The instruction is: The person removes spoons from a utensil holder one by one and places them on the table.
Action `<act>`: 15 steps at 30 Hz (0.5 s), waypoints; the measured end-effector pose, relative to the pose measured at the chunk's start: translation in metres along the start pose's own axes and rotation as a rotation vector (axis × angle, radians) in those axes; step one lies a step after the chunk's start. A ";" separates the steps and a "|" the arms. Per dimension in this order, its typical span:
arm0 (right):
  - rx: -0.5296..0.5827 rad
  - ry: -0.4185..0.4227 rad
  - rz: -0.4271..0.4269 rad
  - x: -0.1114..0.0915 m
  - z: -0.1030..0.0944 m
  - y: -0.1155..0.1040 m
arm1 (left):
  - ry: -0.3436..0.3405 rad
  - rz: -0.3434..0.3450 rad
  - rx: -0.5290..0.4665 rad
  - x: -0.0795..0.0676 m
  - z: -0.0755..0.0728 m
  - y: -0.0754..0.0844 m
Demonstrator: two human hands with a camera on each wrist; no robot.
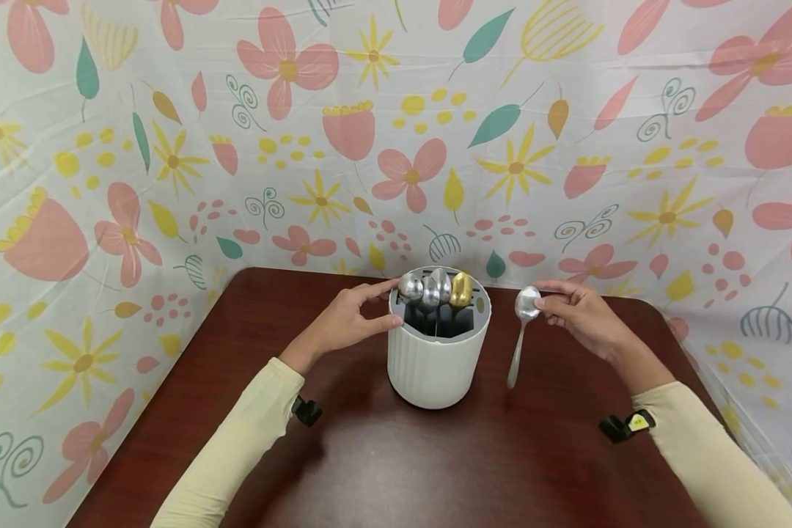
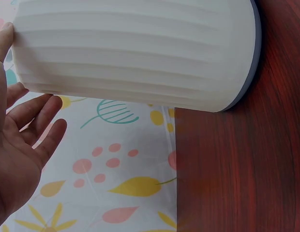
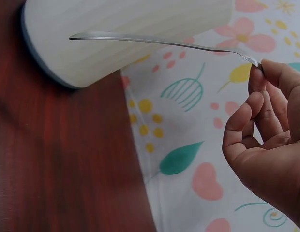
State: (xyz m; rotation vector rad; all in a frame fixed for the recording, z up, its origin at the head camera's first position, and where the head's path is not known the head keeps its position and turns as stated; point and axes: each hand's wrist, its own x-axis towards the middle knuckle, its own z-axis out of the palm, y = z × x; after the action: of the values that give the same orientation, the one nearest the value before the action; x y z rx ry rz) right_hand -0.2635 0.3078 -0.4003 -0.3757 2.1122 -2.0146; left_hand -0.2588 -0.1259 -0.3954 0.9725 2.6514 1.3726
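Note:
A white ribbed cutlery holder (image 1: 435, 374) with a grey slotted top stands on the table. Bowl-up in its slots are several silver spoons (image 1: 439, 282) and a gold one (image 1: 461, 290); their handles are hidden inside. My left hand (image 1: 343, 319) touches the holder's left side near the rim, thumb in front and index finger behind, other fingers (image 2: 51, 108) loosely extended. To the right of the holder, my right hand (image 1: 584, 319) pinches a silver spoon (image 1: 526, 303) by the bowl's edge between thumb and fingers. That spoon's handle (image 3: 159, 42) hangs downward, apart from the holder.
The dark reddish-brown table (image 1: 369, 477) reaches back to a flower-printed cloth (image 1: 350, 205) that hangs behind it and along both sides. A black wrist camera (image 1: 306, 411) sits on the left wrist, another camera (image 1: 623, 427) on the right one.

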 end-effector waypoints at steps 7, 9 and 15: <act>0.027 -0.001 0.030 -0.003 0.002 0.022 | 0.000 0.000 0.000 0.001 0.001 -0.001; 0.014 -0.003 0.037 -0.003 0.002 0.028 | 0.000 0.000 -0.001 0.001 0.001 -0.001; -0.023 -0.008 0.051 -0.004 0.003 0.040 | 0.004 0.004 -0.010 0.001 0.001 -0.001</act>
State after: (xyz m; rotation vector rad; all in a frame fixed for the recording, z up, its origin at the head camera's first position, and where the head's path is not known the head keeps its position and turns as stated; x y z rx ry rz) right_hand -0.2610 0.3079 -0.4409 -0.3293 2.1193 -1.9594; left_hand -0.2592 -0.1249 -0.3965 0.9753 2.6445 1.3890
